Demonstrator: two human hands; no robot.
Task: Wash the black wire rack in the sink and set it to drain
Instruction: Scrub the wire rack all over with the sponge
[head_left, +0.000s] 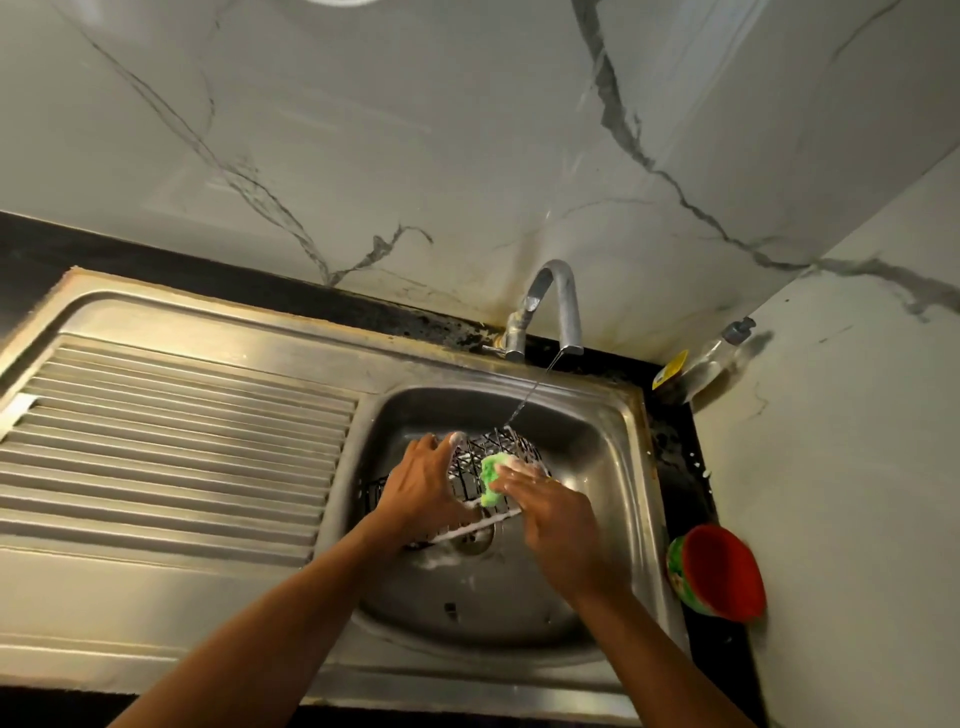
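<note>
Seen from above, a stainless steel sink (602, 447) sits in a dark bench. The black wire rack (501, 446) is inside the basin, tilted up over the drain and streaked with suds. The left hand (421, 486) has its fingers curled round the rack's left side, grasping it. The right hand (553, 517) grasps a soapy green sponge (492, 475) against the wires. A thin stream of water falls from the faucet (556, 304) onto the rack's far edge. A ribbed drainboard (182, 441) lies to the left. A red bowl (722, 571) stands on the right.
</note>
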